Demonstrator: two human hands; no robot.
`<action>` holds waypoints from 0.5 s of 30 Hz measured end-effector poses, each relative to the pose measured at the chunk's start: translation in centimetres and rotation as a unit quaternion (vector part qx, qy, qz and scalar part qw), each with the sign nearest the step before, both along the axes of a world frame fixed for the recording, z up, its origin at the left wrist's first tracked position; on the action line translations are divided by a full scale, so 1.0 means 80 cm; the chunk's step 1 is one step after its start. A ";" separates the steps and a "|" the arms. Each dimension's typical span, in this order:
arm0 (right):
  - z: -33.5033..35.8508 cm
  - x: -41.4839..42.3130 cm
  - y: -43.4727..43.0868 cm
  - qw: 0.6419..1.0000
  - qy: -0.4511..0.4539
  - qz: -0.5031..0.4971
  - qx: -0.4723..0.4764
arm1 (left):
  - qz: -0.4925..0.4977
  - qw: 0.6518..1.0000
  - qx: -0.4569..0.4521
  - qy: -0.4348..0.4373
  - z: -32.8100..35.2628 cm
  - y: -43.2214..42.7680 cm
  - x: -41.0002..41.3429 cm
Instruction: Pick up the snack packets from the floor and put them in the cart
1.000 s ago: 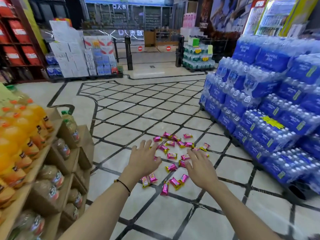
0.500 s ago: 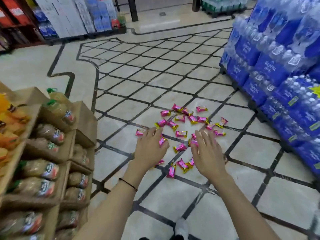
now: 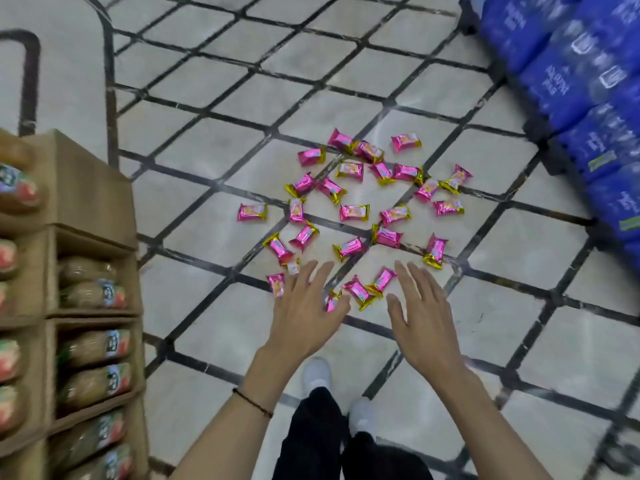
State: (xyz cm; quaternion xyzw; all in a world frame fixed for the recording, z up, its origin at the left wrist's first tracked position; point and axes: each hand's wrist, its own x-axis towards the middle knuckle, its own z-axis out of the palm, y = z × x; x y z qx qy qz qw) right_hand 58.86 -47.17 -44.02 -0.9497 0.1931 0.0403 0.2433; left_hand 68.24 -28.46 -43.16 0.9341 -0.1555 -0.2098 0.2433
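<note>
Several pink-and-gold snack packets (image 3: 354, 213) lie scattered on the tiled floor (image 3: 214, 74) in front of me. My left hand (image 3: 304, 311) reaches down with fingers spread, over the nearest packets at the pile's near left edge. My right hand (image 3: 420, 315) is beside it, also spread and empty, just right of a packet (image 3: 382, 279). Neither hand holds anything. No cart is in view.
Cardboard shelf trays of bottled drinks (image 3: 93, 344) stand close on my left. Stacked blue packs of water bottles (image 3: 581, 84) fill the upper right. My white shoes (image 3: 317, 374) and dark trousers are below my hands.
My view has tilted down and closer to the floor. Both hands have lowered toward the near edge of the packets and still hold nothing.
</note>
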 end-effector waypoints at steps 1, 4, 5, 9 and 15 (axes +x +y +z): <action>-0.030 0.010 -0.002 1.000 0.009 -0.002 0.011 | 0.001 1.000 -0.002 0.008 -0.026 -0.003 0.008; -0.133 0.035 -0.012 0.999 0.041 0.001 0.034 | 0.003 1.000 -0.004 0.013 -0.118 -0.016 0.029; -0.174 0.038 -0.014 0.998 0.049 0.008 0.038 | 0.003 1.000 -0.002 0.020 -0.155 -0.019 0.031; -0.333 0.046 -0.032 0.994 0.075 0.031 0.067 | -0.038 0.997 0.029 0.059 -0.318 -0.025 0.036; -0.584 0.040 -0.062 0.987 0.090 0.124 0.040 | -0.071 0.990 0.096 0.070 -0.584 -0.035 0.020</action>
